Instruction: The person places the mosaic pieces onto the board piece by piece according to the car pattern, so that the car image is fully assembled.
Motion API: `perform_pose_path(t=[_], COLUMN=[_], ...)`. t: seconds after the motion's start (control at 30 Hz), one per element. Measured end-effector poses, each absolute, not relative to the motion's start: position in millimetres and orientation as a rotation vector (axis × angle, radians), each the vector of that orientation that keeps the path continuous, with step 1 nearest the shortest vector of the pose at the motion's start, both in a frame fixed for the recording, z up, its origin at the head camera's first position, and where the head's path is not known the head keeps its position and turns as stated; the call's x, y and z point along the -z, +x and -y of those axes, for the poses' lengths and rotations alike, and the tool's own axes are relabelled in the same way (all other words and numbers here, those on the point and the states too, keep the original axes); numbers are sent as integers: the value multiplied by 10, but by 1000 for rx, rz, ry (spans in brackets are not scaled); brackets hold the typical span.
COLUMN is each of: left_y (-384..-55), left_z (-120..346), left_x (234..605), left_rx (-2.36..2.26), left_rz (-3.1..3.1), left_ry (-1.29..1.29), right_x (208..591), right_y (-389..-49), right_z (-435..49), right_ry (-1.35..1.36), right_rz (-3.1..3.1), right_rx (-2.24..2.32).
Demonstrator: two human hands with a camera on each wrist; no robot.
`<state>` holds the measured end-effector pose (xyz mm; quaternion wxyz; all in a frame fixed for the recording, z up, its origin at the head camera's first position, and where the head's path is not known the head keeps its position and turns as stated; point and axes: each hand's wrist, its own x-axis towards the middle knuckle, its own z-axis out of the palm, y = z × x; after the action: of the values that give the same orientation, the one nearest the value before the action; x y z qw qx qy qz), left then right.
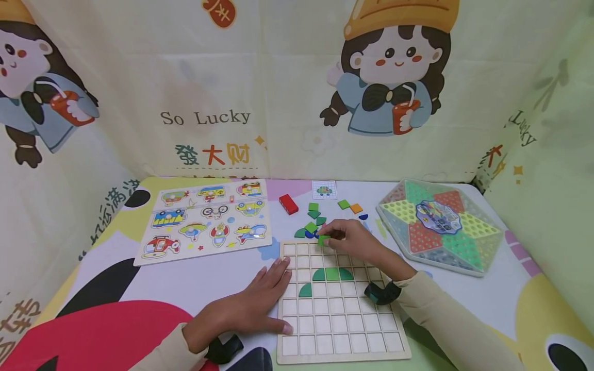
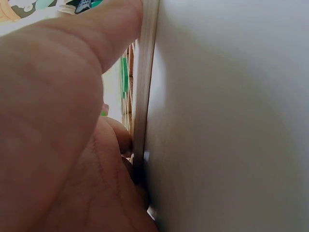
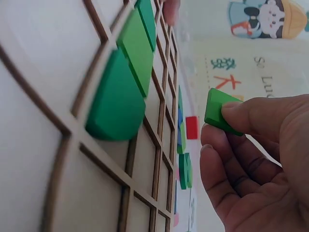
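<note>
Between thumb and fingers my right hand (image 1: 349, 236) pinches a light green square tile (image 3: 218, 112), held over the far edge of a wooden grid board (image 1: 343, 346). My left hand (image 1: 252, 304) lies along the board's left edge with its fingers extended and thumb on the rim. Set in the grid are a light green square tile (image 1: 332, 274) flanked by two dark green quarter-round tiles, with another quarter-round tile (image 1: 305, 290) one row nearer. Just past the board, several loose green and blue tiles (image 1: 314, 214) are scattered.
A vehicle puzzle board (image 1: 209, 247) lies at the left, and a hexagonal game box (image 1: 441, 257) at the right. Behind the loose tiles are a red block (image 1: 289, 204) and a small pattern card (image 1: 324, 189). An orange tile (image 1: 356, 208) lies nearby. A printed cloth hangs behind.
</note>
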<state>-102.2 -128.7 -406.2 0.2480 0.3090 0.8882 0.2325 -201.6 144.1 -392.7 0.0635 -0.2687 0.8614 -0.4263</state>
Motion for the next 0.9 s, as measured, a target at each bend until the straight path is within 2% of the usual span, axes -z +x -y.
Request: perform_pose_path(t=[0.9], left_y=[-1021], left_z=[1277], left_x=[4053], left_rx=[-617], left_rz=[-2433], left_ry=[827], right_x=[3941], right_y=[-1601], right_z=[-1401], right_ry=[-921], right_rz=[-2398], right_rx=[1202])
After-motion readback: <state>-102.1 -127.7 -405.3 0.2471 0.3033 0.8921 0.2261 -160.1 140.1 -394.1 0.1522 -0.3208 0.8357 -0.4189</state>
